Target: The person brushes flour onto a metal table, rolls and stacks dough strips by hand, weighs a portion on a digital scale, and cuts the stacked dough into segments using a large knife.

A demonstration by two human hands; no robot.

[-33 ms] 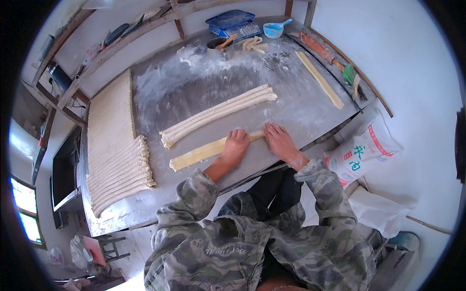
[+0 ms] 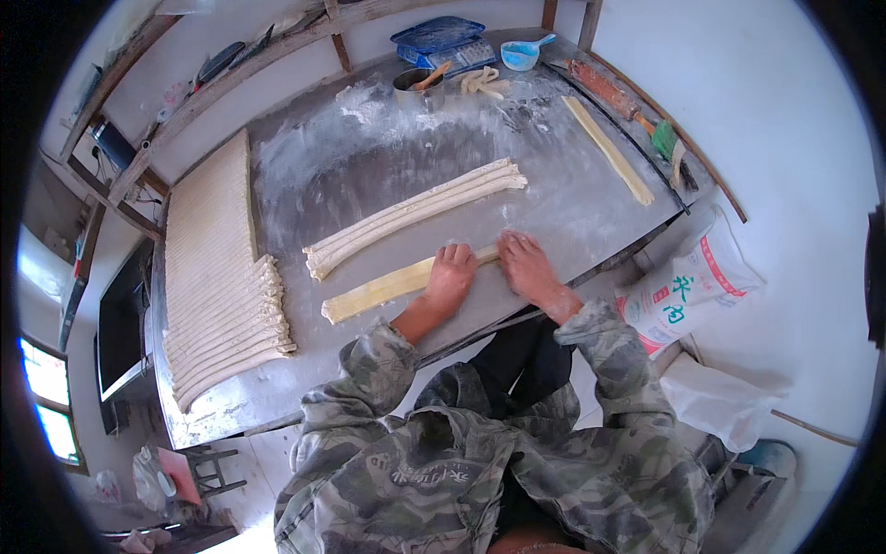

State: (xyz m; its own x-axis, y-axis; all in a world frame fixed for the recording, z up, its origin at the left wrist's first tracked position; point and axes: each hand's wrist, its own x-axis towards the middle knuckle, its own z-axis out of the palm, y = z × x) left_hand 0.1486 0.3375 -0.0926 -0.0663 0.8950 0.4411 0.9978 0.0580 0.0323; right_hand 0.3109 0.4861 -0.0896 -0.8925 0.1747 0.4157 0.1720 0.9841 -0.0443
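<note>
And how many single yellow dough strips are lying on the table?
2: the near strip, partly under the left hand and right hand; the far strip, at the right.

Left grip (image 2: 450, 279) and right grip (image 2: 530, 270) partly hide the dough strip (image 2: 377, 294) (right end included); what the pot (image 2: 418, 102) holds is unclear.

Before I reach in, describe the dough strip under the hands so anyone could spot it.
Find the large floury metal table, then its near edge, where the left hand and right hand rest on one dough strip. Its flat, yellowish length extends left of both. Unlike the pale, ridged dough bundle beyond it and the other yellowish strip at right, it has hands on it.
</note>
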